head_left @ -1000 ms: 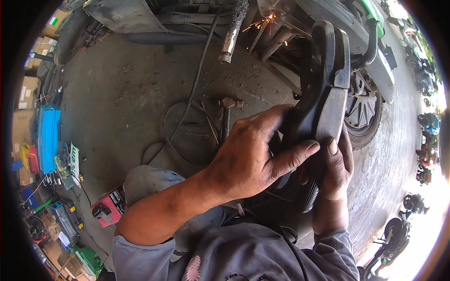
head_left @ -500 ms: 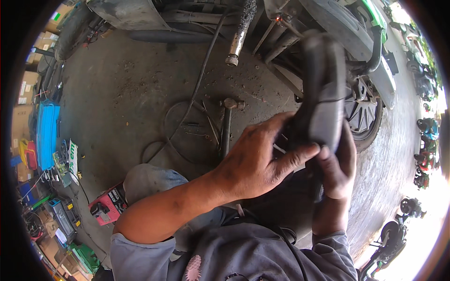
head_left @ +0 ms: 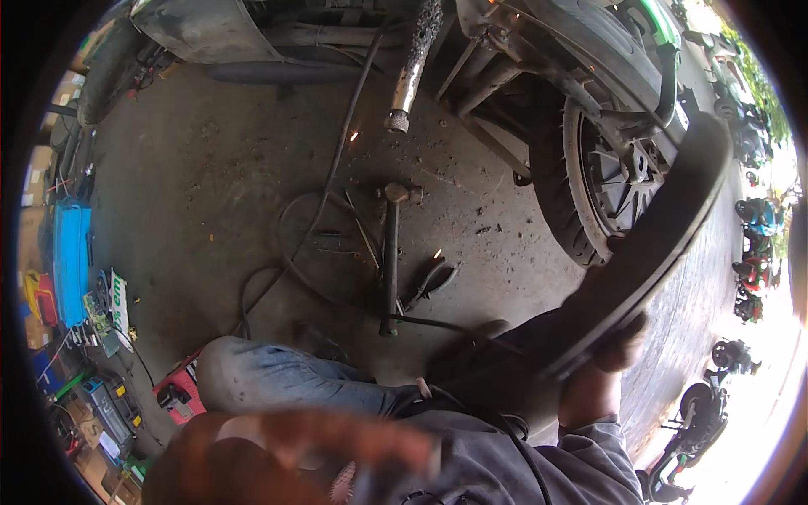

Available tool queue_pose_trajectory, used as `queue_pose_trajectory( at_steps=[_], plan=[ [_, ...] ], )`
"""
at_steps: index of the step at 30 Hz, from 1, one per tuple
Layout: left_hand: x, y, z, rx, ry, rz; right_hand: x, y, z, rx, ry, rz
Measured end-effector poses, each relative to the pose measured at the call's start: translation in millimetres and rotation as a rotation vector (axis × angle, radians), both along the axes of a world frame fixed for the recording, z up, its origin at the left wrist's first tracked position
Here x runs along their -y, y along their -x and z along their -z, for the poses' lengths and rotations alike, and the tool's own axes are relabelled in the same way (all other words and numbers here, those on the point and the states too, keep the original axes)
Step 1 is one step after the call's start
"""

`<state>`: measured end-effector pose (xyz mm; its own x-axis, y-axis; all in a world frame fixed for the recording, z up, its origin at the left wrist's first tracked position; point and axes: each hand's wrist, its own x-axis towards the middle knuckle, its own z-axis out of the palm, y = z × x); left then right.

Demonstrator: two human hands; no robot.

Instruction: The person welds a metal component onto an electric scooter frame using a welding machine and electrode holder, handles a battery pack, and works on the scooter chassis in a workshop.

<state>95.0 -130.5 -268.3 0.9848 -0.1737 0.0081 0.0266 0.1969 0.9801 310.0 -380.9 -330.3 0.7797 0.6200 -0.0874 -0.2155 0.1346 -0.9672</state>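
Note:
At the right, my right hand (head_left: 623,343) is closed around the lower edge of a long dark curved panel (head_left: 652,231), which is tilted with its upper end away from me. The panel hides part of this hand, and its exact kind does not show. My left hand (head_left: 345,442) is off the panel, low in front of my torso. Motion smears its fingers, so I cannot make out their pose. A hammer (head_left: 390,261) lies on the floor ahead of my knees, beside a dark plier-like tool (head_left: 431,284).
A vehicle wheel (head_left: 581,181) and metal frame stand at the front right. A metal tube (head_left: 402,105) with a crusty dark upper part juts down in front. A black cable (head_left: 337,160) loops over the floor. Small bright sparks show. A red box (head_left: 178,396) sits left of my knee.
My left hand has let go of the dark panel and moved down and left to my torso. The panel has tilted to the right in my right hand, uncovering the wheel and the plier-like tool.

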Motion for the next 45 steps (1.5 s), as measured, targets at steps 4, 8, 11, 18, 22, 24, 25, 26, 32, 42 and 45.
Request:
queue_pose_trajectory(
  at_steps=[4,8,11,18,22,24,25,26,32,42,45],
  plan=[
    [-22,12,-7,-0.046,-0.012,-0.176,7,-1,3,0.023,0.112,0.048],
    [-14,6,-5,-0.267,0.057,-0.544,-10,7,-9,-0.044,0.215,-0.2],
    [27,-18,24,-0.274,0.116,-0.695,-28,16,-8,-0.028,0.169,-0.409],
    [54,-41,71,-0.206,0.0,-0.543,-41,20,12,0.186,0.132,-0.452],
    [49,-46,68,-0.181,-0.05,-0.537,-42,18,9,0.183,0.165,-0.442],
    [49,-49,68,-0.169,-0.103,-0.543,-44,17,7,0.169,0.188,-0.449],
    [48,-49,69,-0.159,-0.121,-0.548,-44,17,6,0.176,0.183,-0.44],
    [48,-49,70,-0.153,-0.123,-0.55,-45,17,7,0.174,0.176,-0.437],
    [50,-50,72,-0.142,-0.107,-0.566,-47,15,8,0.2,0.179,-0.434],
    [48,-52,77,-0.121,-0.149,-0.575,-49,16,7,0.145,0.194,-0.425],
    [47,-52,79,-0.102,-0.161,-0.582,-50,16,8,0.176,0.177,-0.411]
  ],
)
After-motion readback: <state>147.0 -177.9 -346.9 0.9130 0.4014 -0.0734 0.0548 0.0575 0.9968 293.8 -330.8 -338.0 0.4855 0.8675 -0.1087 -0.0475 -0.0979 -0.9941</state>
